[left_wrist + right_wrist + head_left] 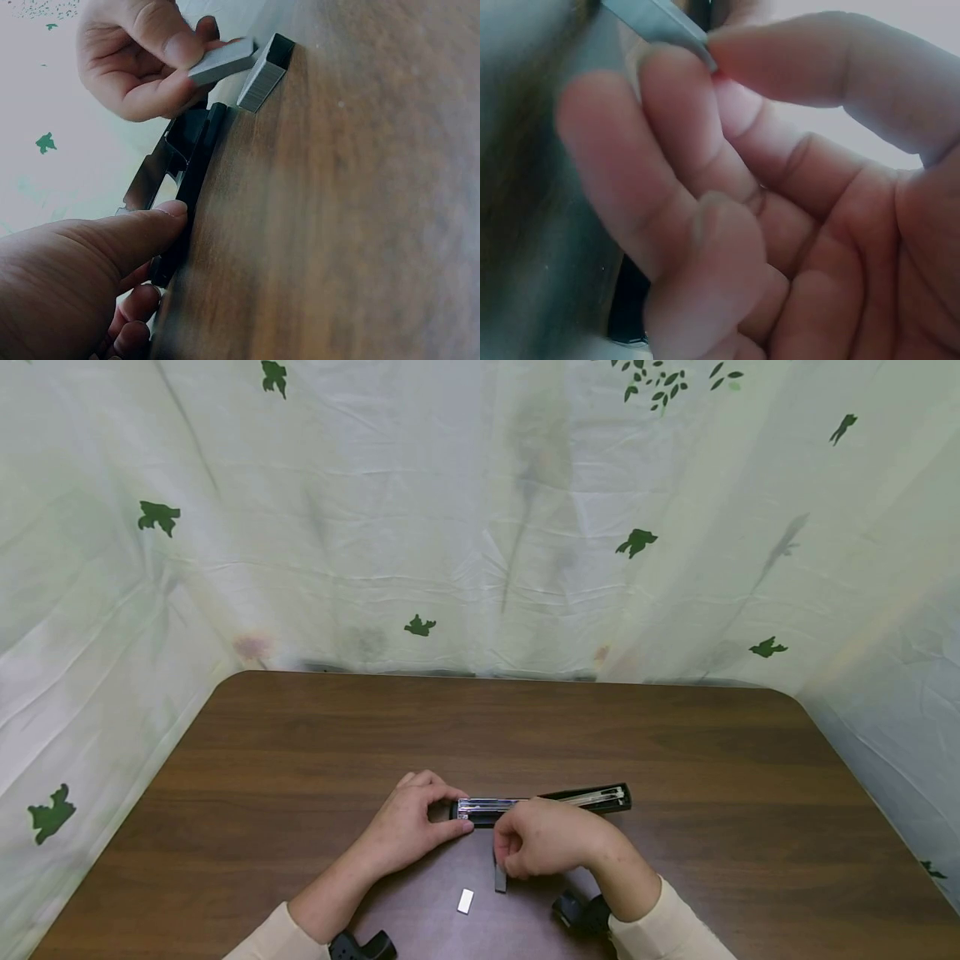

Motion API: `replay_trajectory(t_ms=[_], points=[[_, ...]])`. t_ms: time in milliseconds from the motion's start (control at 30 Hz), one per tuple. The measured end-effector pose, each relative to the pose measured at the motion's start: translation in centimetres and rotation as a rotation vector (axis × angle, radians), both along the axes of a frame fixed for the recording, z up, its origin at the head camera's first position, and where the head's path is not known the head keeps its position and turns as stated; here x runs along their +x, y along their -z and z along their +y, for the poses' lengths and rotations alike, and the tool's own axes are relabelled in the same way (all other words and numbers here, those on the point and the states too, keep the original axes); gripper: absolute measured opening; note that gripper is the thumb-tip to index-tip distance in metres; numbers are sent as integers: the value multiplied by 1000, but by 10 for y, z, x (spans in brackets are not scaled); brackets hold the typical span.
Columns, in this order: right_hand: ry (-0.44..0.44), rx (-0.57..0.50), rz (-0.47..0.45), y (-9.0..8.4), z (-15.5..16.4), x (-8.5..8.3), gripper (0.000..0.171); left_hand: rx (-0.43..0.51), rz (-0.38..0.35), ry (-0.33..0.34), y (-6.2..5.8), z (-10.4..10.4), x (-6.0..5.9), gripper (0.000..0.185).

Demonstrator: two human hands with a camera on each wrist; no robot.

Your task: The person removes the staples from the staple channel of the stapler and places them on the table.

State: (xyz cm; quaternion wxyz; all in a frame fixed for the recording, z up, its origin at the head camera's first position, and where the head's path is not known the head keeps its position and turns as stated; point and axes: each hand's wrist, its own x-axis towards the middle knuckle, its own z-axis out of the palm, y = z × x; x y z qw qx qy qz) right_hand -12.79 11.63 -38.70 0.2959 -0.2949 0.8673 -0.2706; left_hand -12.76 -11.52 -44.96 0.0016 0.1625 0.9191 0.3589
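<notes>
Our right hand (543, 847) pinches a strip of staples (222, 61) between thumb and fingertips (682, 97), clamped on its near end, w/ the rest of the strip sticking out toward the table (675, 752). The right wrist view is mostly blurred palm, so we can't tell how deep the grip goes, prob. shallow. Our left hand (408, 827) curls round the left end of the open stapler (543, 802), thumb (142, 229) pressed on its black edge, fingers wrapped under. The stapler lies across the table just beyond both hands, its metal channel facing up. A second staple strip (262, 75) lies on the wood near the right hand.

Risks as we judge them: a shallow pinch lets the strip twist or snap into short bits; if it goes in tilted, it jams vs. the channel wall. If the left hand eases off, the stapler slides, and the spring top could flip shut on our fingers.
</notes>
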Motion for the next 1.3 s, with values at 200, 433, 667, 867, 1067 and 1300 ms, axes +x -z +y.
replay_trajectory(t_ms=[200, 433, 667, 867, 1067, 1300], points=[[-34, 35, -37, 1, -1, 2, 17, 2, -4, -1, 0, 0, 0, 28], [-55, 11, -96, 2, -2, 3, 18, -3, -22, -7, 0, 0, 0, 28], [-45, 10, -129, 6, -5, 4, 19, -3, -33, -13, -1, 0, 1, 28], [-28, 17, -135, 8, -6, 3, 19, -6, -33, -14, -1, 0, 1, 28], [-27, 18, -115, 9, -7, 4, 20, 2, -25, -13, -1, 1, 0, 28], [-5, 30, -106, 10, -7, 4, 20, -3, -20, -8, -1, 0, 0, 28]])
